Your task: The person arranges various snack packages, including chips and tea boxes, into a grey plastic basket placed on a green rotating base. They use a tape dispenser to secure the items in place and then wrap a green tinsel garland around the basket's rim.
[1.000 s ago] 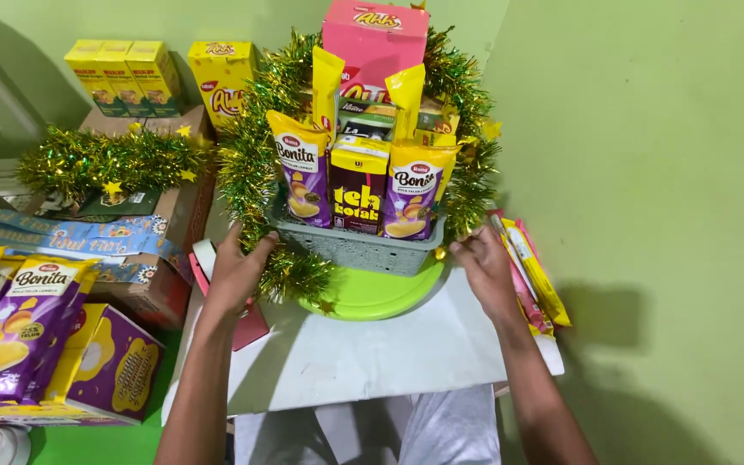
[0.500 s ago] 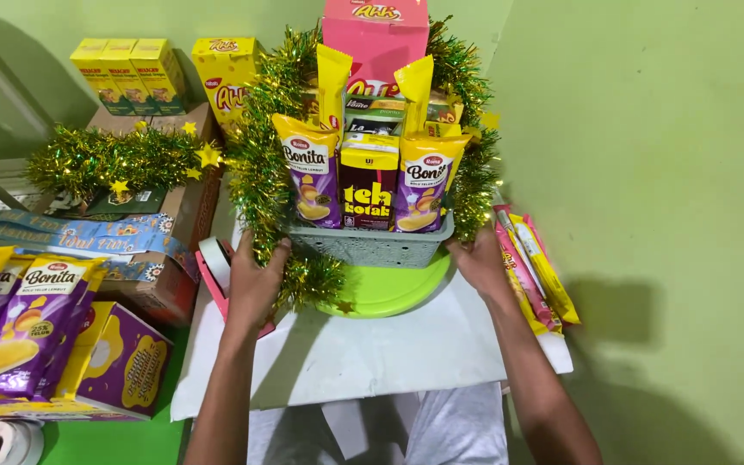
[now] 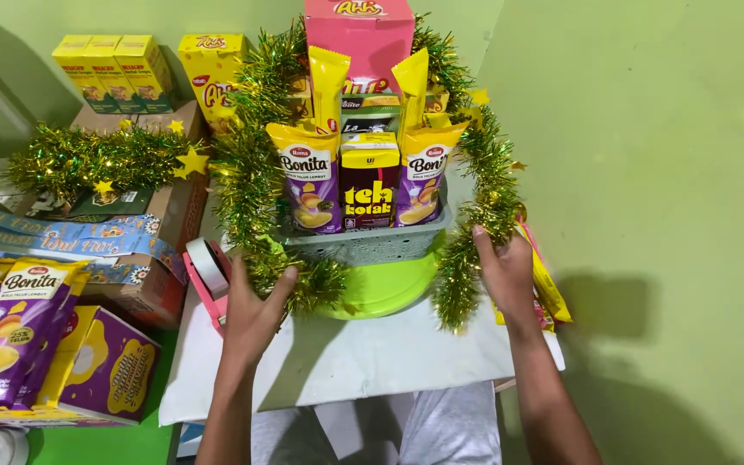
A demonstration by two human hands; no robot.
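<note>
Fingers of both hands spread flat: left hand and right hand press green tinsel around the grey basket; neither grips.

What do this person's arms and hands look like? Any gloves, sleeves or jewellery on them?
Both are bare. The left hand and the right hand wear no gloves, and no rings, watch or bracelets show. The forearms are uncovered right down to the bottom edge of the picture, so no sleeve is visible. Both arms look slim. Light grey clothing shows between the arms.
</note>
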